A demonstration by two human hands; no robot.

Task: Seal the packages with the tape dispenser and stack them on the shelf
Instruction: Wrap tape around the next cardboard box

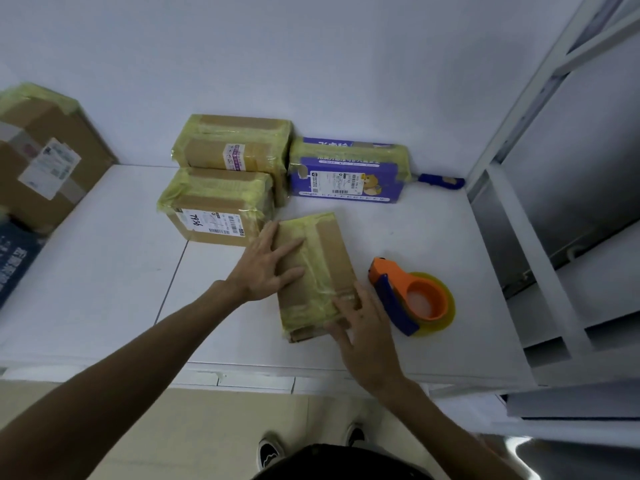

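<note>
Five taped packages in all: four brown cardboard boxes, namely the centre box (330, 258), the front box (211, 216) with a handwritten label, the back box (239, 147) and the large box (52, 157) at far left, plus one purple box (346, 180). One orange-and-blue tape dispenser (408, 292), loaded with a single yellowish roll (449, 315). One blue handle (440, 181) showing beside the purple box. One dark blue printed item (14, 261) at the left edge. One white table (104, 278). Two hands, the left hand (266, 268) and the right hand (367, 336). Two dark shoes, the left shoe (272, 452) and the right shoe (355, 436).
</note>
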